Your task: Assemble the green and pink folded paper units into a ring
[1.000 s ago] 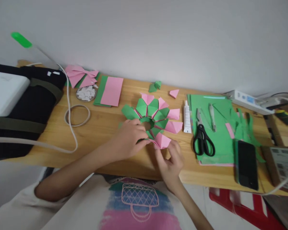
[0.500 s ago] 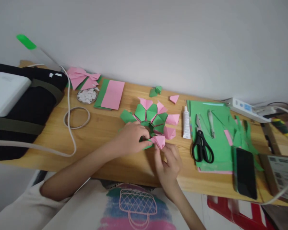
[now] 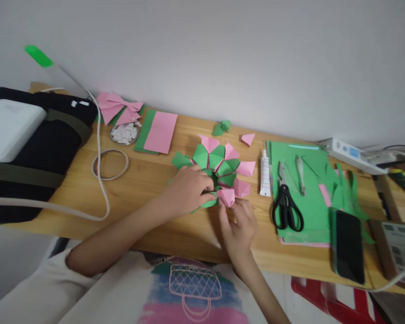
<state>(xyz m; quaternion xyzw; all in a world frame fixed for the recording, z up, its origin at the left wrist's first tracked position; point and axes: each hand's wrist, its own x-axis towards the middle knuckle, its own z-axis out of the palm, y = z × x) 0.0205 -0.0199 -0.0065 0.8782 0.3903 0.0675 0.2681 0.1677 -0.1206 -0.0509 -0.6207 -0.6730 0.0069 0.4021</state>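
Note:
A ring of folded green and pink paper pieces [image 3: 216,158] lies on the wooden table. My left hand [image 3: 189,186] rests over its left and lower side, thumb and fingers closed on the green paper near the ring's middle. At the lower right of the ring, my right hand [image 3: 238,222] has its fingertips closed on a pink folded piece [image 3: 227,197]. The parts of the ring beneath my left hand are hidden. Behind the ring lie a small green folded piece [image 3: 221,128] and a loose pink piece [image 3: 248,139].
To the right are a glue tube [image 3: 265,174], black scissors [image 3: 286,209] on green sheets [image 3: 310,225] and a phone [image 3: 348,245]. At left are pink and green papers [image 3: 161,132], a dish of white scraps [image 3: 124,133], a cable [image 3: 103,195] and a black bag [image 3: 23,193].
The view has shifted slightly. My left thumb has drawn a little up towards the fingers, and the pink piece at my right fingertips sits closer against the ring.

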